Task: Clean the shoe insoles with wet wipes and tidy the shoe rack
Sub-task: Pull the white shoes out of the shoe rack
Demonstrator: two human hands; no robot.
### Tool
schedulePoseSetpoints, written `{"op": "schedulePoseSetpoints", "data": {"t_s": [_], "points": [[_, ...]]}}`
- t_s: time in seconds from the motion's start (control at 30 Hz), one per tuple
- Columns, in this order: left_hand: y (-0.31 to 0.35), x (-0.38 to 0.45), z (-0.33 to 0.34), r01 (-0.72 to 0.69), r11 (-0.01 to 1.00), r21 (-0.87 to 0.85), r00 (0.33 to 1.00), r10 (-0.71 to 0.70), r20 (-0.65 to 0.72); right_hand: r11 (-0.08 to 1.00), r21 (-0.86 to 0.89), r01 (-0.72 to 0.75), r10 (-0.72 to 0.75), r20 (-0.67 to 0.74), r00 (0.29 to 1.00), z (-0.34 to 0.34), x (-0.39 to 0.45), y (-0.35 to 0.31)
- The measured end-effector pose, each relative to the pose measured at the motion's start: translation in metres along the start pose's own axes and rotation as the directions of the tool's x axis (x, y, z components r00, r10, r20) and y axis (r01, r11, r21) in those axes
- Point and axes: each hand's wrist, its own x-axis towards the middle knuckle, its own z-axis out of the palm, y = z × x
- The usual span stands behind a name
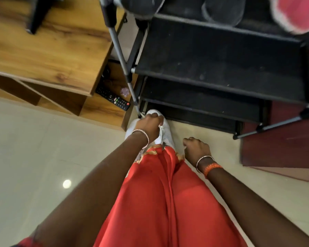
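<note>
The white shoe (165,132) sits on the pale floor (43,148) right at the foot of the black shoe rack (221,56), its toe pointing toward the lowest tier, and the left hand (147,126) is down on top of it with the fingers curled tight around its upper part near the opening, so most of the shoe's near side is hidden under the knuckles. The left arm reaches straight down and forward, wrist bent slightly, a thin bangle around it. The right hand (196,148) hangs just beside the shoe on its right, not touching it, fingers loosely curled in toward the palm with nothing between them; its wrist carries a thin bangle and an orange thread band (212,168). A red garment (159,193) falls between the two arms and covers the heel end of the shoe. Counting what shows: one white shoe on the floor, two dark shoes (223,9) and one pink-red one (294,13) on the upper tier of the rack, four black tiers stepping down. A grey tripod leg (121,56) slants down and ends just left of the white shoe. One black remote control (112,98) lies on a low shelf of the wooden cabinet (52,47) to the left.
</note>
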Motion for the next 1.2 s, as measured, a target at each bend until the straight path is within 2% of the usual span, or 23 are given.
{"op": "schedulePoseSetpoints", "data": {"t_s": [0.07, 0.13, 0.23, 0.4, 0.5, 0.6, 0.7, 0.77, 0.83, 0.9, 0.93, 1.0, 1.07, 1.13, 1.2], "points": [[0.021, -0.009, -0.023, -0.036, 0.999, -0.019, 0.993, 0.033, -0.117, 1.000, 0.020, -0.012, 0.014, -0.125, 0.992, -0.031, -0.014, 0.003], [0.041, -0.018, -0.046, -0.020, 0.987, -0.156, 0.960, -0.025, -0.279, 0.999, 0.049, 0.020, -0.007, -0.241, 0.970, -0.062, -0.028, 0.002], [0.082, -0.032, -0.085, -0.095, 0.930, -0.356, 0.854, -0.108, -0.510, 0.995, 0.051, 0.088, -0.053, -0.475, 0.879, -0.112, -0.051, 0.003], [0.148, -0.071, -0.156, -0.403, 0.883, -0.241, 0.655, 0.094, -0.750, 0.983, 0.010, 0.185, -0.102, -0.804, 0.586, -0.193, -0.100, 0.001], [0.179, -0.095, -0.202, -0.553, 0.829, -0.081, 0.494, 0.248, -0.833, 0.967, -0.016, 0.256, -0.116, -0.918, 0.379, -0.240, -0.136, 0.005], [0.211, -0.117, -0.244, -0.623, 0.779, 0.071, 0.327, 0.342, -0.881, 0.960, -0.033, 0.278, -0.089, -0.978, 0.191, -0.288, -0.174, 0.016], [0.242, -0.128, -0.276, -0.614, 0.779, 0.130, 0.246, 0.345, -0.906, 0.956, 0.079, 0.281, 0.064, -0.996, 0.063, -0.328, -0.203, 0.032], [0.260, -0.128, -0.295, -0.592, 0.790, 0.156, 0.246, 0.362, -0.899, 0.934, 0.184, 0.305, 0.188, -0.982, 0.017, -0.349, -0.211, 0.047], [0.275, -0.122, -0.310, -0.579, 0.790, 0.202, 0.288, 0.430, -0.856, 0.939, 0.218, 0.266, 0.221, -0.975, 0.022, -0.364, -0.211, 0.063], [0.291, -0.115, -0.322, -0.581, 0.765, 0.277, 0.333, 0.535, -0.777, 0.973, 0.195, 0.121, 0.193, -0.981, 0.033, -0.381, -0.209, 0.084], [0.299, -0.110, -0.326, -0.572, 0.757, 0.317, 0.357, 0.577, -0.734, 0.982, 0.188, 0.034, 0.186, -0.981, 0.063, -0.391, -0.209, 0.094], [0.310, -0.099, -0.334, -0.471, 0.768, 0.435, 0.434, 0.631, -0.643, 0.978, 0.155, -0.137, 0.182, -0.961, 0.206, -0.409, -0.208, 0.112], [0.316, -0.087, -0.340, -0.290, 0.745, 0.600, 0.528, 0.648, -0.549, 0.964, 0.050, -0.260, 0.150, -0.913, 0.379, -0.425, -0.203, 0.128], [0.319, -0.077, -0.346, -0.200, 0.719, 0.665, 0.598, 0.628, -0.498, 0.976, -0.003, -0.218, 0.110, -0.857, 0.503, -0.440, -0.196, 0.138], [0.323, -0.066, -0.353, -0.237, 0.767, 0.596, 0.639, 0.585, -0.499, 0.991, 0.037, -0.126, 0.103, -0.816, 0.569, -0.454, -0.194, 0.140]]}}
